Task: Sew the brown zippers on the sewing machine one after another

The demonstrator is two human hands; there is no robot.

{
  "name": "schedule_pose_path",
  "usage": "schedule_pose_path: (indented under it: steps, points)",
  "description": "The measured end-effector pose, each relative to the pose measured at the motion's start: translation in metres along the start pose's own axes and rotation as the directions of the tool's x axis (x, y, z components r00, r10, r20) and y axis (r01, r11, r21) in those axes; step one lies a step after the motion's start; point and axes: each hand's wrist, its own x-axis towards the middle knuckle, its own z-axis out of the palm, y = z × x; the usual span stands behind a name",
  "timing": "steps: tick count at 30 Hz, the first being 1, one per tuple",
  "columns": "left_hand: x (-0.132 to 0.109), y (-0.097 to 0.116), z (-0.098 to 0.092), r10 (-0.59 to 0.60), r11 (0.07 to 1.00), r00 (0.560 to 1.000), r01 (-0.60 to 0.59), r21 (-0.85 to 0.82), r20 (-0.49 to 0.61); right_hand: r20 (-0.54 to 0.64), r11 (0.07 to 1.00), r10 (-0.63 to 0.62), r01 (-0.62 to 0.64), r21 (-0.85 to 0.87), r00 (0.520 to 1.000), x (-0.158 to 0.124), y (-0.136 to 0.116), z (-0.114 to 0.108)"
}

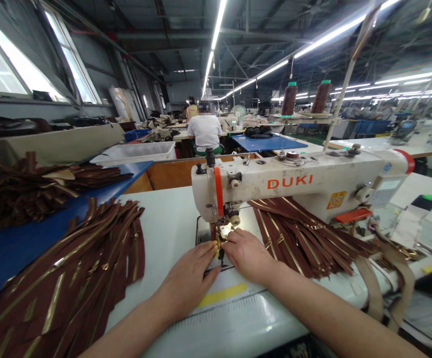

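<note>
My left hand (189,276) lies on the bed of a white sewing machine (253,181), fingers stretched toward the needle area and thumb held apart. Its fingertips touch a small dark and yellowish piece (218,248) under the presser foot. From the right, my right hand (251,256) reaches to the same spot with fingers curled and closed; what they grip is hidden. Brown zippers (81,263) with gold-coloured teeth lie in a heap left of my hands. Another bunch of brown zippers (298,238) spreads under the machine arm on the right.
A yellow tape strip (223,294) and a ruler scale mark the table's front edge. Two brown thread cones (289,99) stand above the machine. Beige straps (400,278) hang at the right. More brown zippers (44,191) lie on the blue surface at left. A person (205,132) sits ahead.
</note>
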Motion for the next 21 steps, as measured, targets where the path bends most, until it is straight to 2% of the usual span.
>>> schedule_pose_path:
  steps: [10, 21]
  points:
    - [0.020, -0.011, 0.001, -0.017, 0.999, 0.999, 0.016, 0.045, 0.029, -0.023, 0.998, 0.049, -0.049, -0.039, 0.999, 0.001, 0.000, 0.000]
    - [0.017, -0.013, 0.004, -0.010, 0.999, 1.000, 0.011, 0.045, -0.006, -0.028, 0.998, 0.064, -0.064, -0.010, 0.998, 0.000, -0.001, 0.001]
